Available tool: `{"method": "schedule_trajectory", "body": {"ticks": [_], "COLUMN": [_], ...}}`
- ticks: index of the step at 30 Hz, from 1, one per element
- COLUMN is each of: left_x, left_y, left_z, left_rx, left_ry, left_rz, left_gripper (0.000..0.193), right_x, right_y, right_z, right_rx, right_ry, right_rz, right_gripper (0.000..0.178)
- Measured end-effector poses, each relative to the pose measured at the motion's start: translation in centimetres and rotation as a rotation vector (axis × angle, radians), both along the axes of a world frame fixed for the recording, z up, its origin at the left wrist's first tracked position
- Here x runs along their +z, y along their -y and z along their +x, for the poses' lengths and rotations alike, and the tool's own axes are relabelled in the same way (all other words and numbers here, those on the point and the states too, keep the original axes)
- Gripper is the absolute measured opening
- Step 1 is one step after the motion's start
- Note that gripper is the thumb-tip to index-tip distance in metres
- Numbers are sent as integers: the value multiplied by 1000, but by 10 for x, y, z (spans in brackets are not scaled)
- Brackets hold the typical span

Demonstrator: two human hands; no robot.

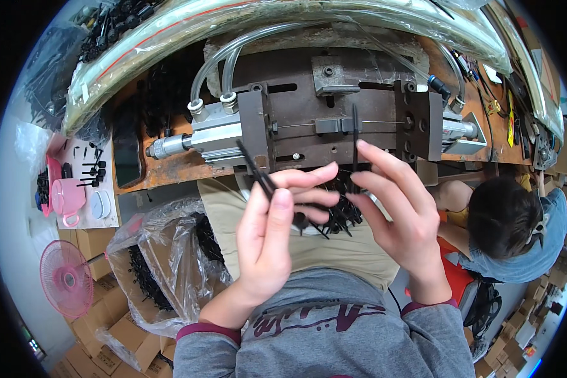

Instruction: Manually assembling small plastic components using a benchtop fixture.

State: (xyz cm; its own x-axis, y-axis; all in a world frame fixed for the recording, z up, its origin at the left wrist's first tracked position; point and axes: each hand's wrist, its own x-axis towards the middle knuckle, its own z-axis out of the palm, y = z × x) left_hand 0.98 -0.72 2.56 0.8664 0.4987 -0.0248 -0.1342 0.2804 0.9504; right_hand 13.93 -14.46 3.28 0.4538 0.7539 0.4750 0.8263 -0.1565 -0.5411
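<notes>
My left hand (264, 230) is closed round a few thin black rods (253, 165), which stick out past the thumb to the upper left. Between the fingertips of my right hand (406, 217) is one slim black rod (355, 129), held nearly upright in front of a small metal block (334, 126). That block sits in the middle of a dark steel fixture (296, 69), between two silver air cylinders, one left (217, 135) and one right (460, 131). Below my hands, more black rods (343, 220) lie in a heap at my lap, partly hidden by my fingers.
Clear hoses (230, 69) arch over the fixture on the wooden bench (170, 173). A plastic-lined box (170, 258) of black pieces stands at left, near a pink fan (67, 277) and a pink cup (68, 196). Another person (510, 227) sits close on the right.
</notes>
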Motion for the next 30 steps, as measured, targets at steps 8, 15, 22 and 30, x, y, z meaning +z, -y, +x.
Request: {"method": "schedule_trajectory", "body": {"ticks": [8, 15, 22, 30], "left_x": [-3, 2, 6, 4], "left_y": [-1, 0, -1, -6], "left_z": [-4, -3, -4, -2], "left_rx": [67, 67, 50, -40], "left_ry": [62, 77, 70, 133], "left_rz": [3, -111, 20, -81], "left_gripper": [29, 27, 25, 23], "right_x": [-9, 4, 7, 4], "right_y": [-14, -21, -20, -19], "right_z": [6, 4, 3, 7], "right_rx": [14, -30, -31, -17], "right_ry": [303, 267, 270, 314], "right_rz": [-168, -242, -291, -282], "right_gripper": [23, 24, 24, 20]}}
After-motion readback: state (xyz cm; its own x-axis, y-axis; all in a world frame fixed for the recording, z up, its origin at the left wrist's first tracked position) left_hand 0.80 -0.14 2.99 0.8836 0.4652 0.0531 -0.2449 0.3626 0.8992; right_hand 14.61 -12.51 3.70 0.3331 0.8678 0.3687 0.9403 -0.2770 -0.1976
